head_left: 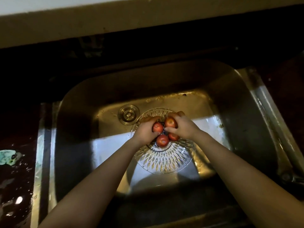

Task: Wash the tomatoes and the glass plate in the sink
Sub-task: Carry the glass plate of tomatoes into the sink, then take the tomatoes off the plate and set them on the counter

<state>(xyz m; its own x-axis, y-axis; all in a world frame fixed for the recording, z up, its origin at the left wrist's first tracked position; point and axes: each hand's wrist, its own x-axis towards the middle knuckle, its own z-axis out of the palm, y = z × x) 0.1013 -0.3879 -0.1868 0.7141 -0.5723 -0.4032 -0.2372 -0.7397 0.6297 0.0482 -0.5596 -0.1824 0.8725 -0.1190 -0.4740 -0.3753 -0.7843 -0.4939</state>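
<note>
Down inside a stainless steel sink [238, 112], a cut-glass plate [164, 160] with a ray pattern lay flat on the basin floor, just right of the round drain [128, 114] and slightly overlapping its edge as seen from above. Four red tomatoes sat clustered at the middle of the plate, touching or nearly touching one another.

Two bare forearms reached in from the bottom of the view and met over the plate. The left hand [144, 131] was curled around the upper left tomato [158, 127], its grip closed on the fruit with the fingers wrapped over the far side and the thumb near the front. The right hand [184, 126] was cupped over the upper right tomato [170, 122], its grip likewise closed on it, fingers bent across the top and thumb pointing toward the left. Whether either fruit was lifted off the glass could not be told.

Two more tomatoes rested free on the plate: the front tomato [162, 140] nearest the viewer, and the right-hand tomato [173, 136] partly hidden beneath the right wrist.

The near half of the basin floor was brightly lit and looked wet, while the far half lay in brownish shadow. A dark surface [19, 99] surrounded the sink, spotted with glints on the left, where a pale green smear [8, 157] also showed. A light-coloured ledge [148, 22] ran along the top of the view.
</note>
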